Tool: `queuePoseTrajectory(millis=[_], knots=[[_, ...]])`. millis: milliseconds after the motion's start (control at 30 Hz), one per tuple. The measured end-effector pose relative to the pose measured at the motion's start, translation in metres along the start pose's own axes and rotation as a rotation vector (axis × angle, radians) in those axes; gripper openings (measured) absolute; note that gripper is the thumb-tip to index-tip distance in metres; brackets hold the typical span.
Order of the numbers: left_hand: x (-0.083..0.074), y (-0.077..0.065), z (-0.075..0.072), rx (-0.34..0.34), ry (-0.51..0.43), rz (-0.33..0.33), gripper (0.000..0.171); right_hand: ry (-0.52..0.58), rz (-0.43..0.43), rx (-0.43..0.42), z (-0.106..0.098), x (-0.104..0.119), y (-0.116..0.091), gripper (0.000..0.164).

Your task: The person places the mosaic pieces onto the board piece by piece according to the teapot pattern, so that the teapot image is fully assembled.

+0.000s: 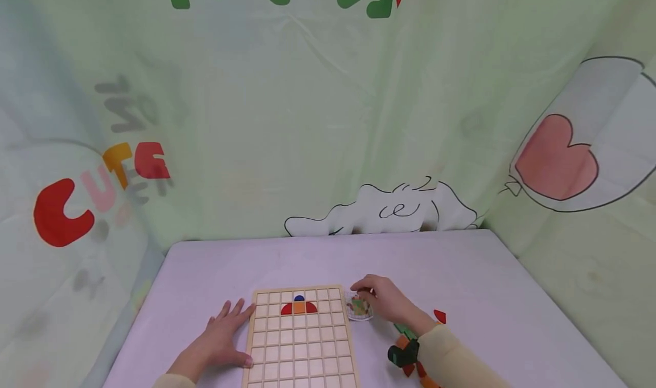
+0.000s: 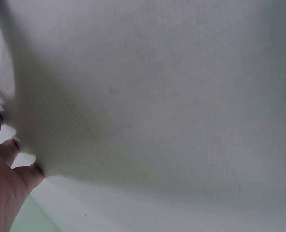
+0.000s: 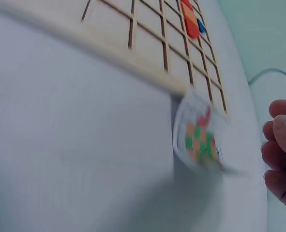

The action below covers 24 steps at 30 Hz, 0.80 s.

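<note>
My left hand (image 1: 222, 337) lies spread at the left edge of a wooden grid board (image 1: 302, 289), thumb and a fingertip at its frame. In the left wrist view its fingertips (image 2: 34, 175) rest on the pale cloth. Near the board's top are a blue piece (image 1: 299, 298), an orange square (image 1: 299, 307) and two red quarter-round pieces (image 1: 286, 309). Beside the right edge is a pattern card (image 1: 353, 315) with green, orange and red shapes, blurred and tilted in the right wrist view. My right hand (image 1: 389, 302) is over it, fingers loosely bent; the right wrist view shows a gap between fingertips and card.
Loose red, green and orange pieces (image 1: 405, 330) lie on the table (image 1: 512, 319) by my right forearm, partly hidden under the sleeve (image 1: 453, 359). A printed cloth backdrop (image 1: 256, 148) rises at the table's back and sides.
</note>
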<state>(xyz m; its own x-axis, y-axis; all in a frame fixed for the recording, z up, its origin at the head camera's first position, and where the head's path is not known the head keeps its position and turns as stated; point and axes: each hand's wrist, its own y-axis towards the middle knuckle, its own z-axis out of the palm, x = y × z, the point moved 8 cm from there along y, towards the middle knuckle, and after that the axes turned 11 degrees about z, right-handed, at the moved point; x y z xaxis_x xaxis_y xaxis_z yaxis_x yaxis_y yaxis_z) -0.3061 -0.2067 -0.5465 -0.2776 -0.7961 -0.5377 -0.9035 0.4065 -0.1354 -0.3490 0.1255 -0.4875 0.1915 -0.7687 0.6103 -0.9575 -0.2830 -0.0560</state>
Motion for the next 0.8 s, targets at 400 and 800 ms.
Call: queuePoseTrajectory(millis=[400, 800], knots=[[0.003, 0.001, 0.001, -0.006, -0.003, 0.010, 0.118, 0.016, 0.179, -0.142, -0.059, -0.083, -0.046, 0.022], [0.003, 0.000, 0.000, -0.008, -0.019, 0.014, 0.118, 0.016, 0.373, -0.113, -0.070, -0.150, -0.095, 0.021]])
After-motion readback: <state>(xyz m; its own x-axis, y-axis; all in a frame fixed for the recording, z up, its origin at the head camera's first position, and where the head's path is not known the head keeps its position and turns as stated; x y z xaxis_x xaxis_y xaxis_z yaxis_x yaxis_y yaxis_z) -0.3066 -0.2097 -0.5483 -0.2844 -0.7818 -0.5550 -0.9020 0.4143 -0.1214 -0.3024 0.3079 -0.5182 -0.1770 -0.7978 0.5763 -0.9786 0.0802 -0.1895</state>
